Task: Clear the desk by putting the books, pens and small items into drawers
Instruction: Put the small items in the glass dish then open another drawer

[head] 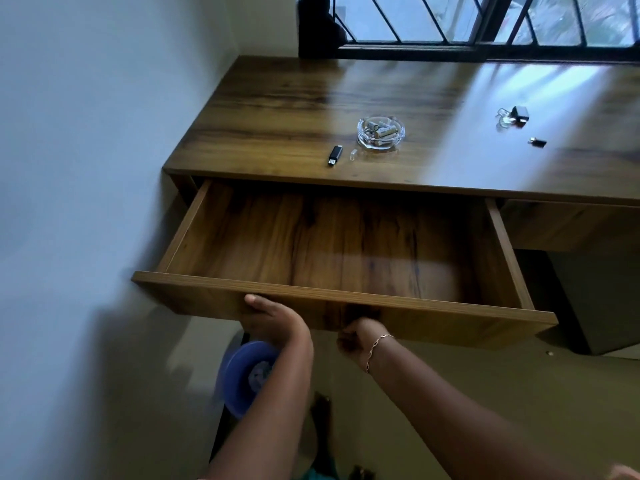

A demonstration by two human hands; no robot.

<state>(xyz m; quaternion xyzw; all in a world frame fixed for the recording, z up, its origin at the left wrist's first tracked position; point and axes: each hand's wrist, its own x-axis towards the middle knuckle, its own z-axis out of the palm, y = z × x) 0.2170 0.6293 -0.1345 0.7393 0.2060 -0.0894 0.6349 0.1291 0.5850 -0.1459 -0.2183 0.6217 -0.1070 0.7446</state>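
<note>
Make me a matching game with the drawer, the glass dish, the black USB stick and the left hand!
Things:
1. drawer
2. glass dish
3. black USB stick
4. left hand

States:
A. holds batteries
B. grips the drawer's front
C. pulled out
D. lies on the desk, left of the dish

Pairs: 1-C, 2-A, 3-D, 4-B

We log the wooden drawer [332,244] pulled far out from the desk [311,98]. On top we see a black USB stick [334,155] near a glass dish [364,141] holding batteries [381,130]. Keys [514,116] and a small black plug [537,142] lie well to the right.
</note>
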